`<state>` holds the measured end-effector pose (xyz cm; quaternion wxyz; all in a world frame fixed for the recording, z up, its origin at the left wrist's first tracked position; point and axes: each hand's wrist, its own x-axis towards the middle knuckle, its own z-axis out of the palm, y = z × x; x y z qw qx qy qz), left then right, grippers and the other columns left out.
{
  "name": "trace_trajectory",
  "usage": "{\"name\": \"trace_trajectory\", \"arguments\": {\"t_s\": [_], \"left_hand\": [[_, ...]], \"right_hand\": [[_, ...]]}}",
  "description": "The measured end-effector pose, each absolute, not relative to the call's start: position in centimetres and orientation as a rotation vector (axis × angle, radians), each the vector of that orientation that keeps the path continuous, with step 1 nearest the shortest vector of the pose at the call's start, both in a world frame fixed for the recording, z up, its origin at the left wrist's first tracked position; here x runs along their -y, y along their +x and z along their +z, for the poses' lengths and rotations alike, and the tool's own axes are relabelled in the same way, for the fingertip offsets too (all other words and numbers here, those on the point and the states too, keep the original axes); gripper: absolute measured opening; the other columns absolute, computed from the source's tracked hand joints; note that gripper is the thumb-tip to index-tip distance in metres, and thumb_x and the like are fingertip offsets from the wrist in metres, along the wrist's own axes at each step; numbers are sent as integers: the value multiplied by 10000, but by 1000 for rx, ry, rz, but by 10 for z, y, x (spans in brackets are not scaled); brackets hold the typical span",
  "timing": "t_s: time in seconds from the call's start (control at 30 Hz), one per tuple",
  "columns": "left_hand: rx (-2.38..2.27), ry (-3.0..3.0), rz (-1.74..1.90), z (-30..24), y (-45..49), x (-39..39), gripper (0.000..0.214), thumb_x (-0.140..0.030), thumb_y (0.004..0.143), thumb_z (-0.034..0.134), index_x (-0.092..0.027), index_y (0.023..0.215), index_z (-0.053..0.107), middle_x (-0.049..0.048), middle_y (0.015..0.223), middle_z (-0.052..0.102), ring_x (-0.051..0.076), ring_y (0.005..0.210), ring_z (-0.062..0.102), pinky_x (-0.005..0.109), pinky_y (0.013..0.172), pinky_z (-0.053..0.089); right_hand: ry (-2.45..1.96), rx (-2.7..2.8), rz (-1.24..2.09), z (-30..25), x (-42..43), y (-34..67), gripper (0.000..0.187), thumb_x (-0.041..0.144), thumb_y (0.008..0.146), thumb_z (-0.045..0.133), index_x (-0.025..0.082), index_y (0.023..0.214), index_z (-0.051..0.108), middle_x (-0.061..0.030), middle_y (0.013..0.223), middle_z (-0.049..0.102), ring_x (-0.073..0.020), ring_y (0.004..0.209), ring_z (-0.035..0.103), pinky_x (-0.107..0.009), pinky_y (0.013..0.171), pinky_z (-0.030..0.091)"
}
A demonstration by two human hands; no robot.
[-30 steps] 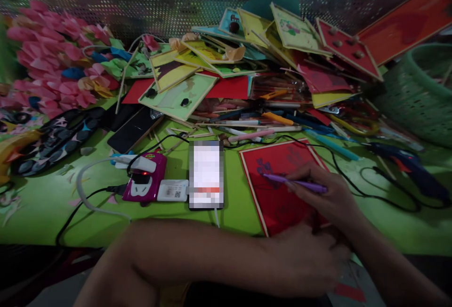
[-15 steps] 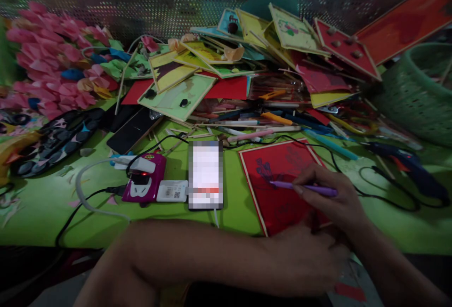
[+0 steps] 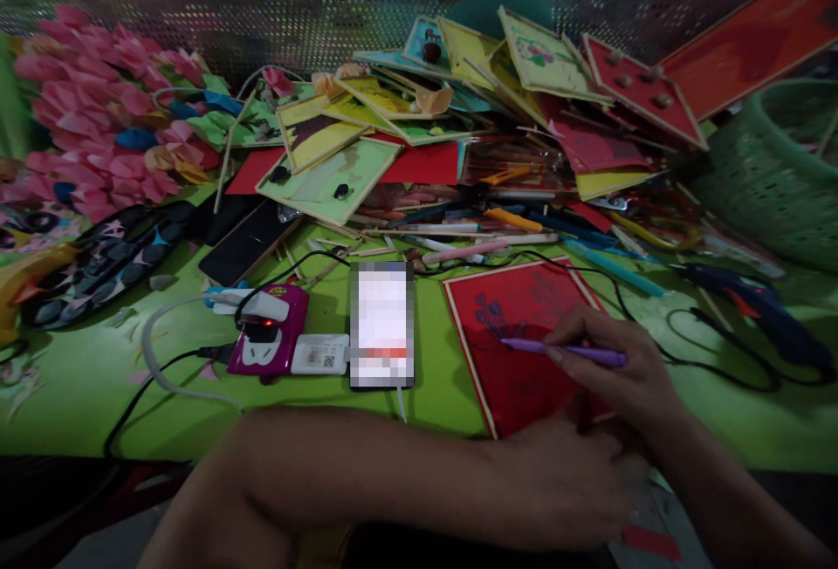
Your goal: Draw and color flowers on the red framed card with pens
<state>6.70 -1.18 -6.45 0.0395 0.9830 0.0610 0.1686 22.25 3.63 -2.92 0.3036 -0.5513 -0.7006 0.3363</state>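
My right hand (image 3: 628, 381) holds a purple pen (image 3: 527, 345) in a writing grip. The pen's tip rests on a red card (image 3: 488, 368) with thin wooden strips along its edges. Dark line drawings of flowers (image 3: 488, 311) show on the card, close to the tip. My left hand (image 3: 576, 477) lies across the card's lower edge, below my right hand. Its fingers are dark, blurred and partly hidden, so what they hold cannot be made out.
Left of the card lies a lit phone (image 3: 381, 325), beside a purple power socket (image 3: 271, 333) with cables. A glue gun (image 3: 752, 307) is at right, near a green basket (image 3: 772, 176). Behind are piled framed cards (image 3: 340, 181), pens, scissors and pink paper flowers (image 3: 92, 106).
My right hand and the purple pen have shifted very slightly to the right on the red card. My left hand stays in place.
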Motion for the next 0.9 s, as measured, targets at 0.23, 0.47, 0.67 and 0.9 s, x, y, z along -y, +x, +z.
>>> {"name": "trace_trajectory", "arguments": {"t_s": [0.23, 0.47, 0.67, 0.9], "left_hand": [[-229, 2992, 507, -62, 66, 11, 421, -148, 970, 429, -176, 1207, 776, 150, 1346, 668, 291, 1242, 609, 340, 727, 445], [-269, 3053, 536, -66, 68, 14, 456, -156, 975, 412, -176, 1287, 744, 152, 1375, 643, 300, 1281, 572, 392, 829, 453], [-228, 3045, 513, -70, 68, 15, 413, -171, 978, 438, -191, 1219, 773, 155, 1362, 641, 309, 1274, 571, 418, 868, 456], [-214, 3005, 552, -72, 70, 14, 396, -181, 961, 474, -200, 1203, 786, 159, 1368, 640, 347, 1309, 559, 459, 889, 466]], "right_hand": [[-1453, 1867, 895, -31, -36, 223, 127, 344, 911, 717, 247, 830, 719, -11, 706, 677, -177, 558, 569, -313, 506, 425], [-1442, 1857, 880, -27, -37, 220, 123, 326, 896, 730, 252, 800, 710, -1, 678, 655, -170, 533, 547, -310, 484, 412], [-1458, 1868, 890, -27, -37, 220, 126, 313, 890, 714, 256, 778, 700, -5, 658, 641, -171, 525, 533, -315, 481, 400], [-1422, 1851, 855, -25, -34, 223, 163, 288, 850, 705, 258, 698, 656, 12, 583, 581, -161, 488, 490, -313, 459, 371]]}}
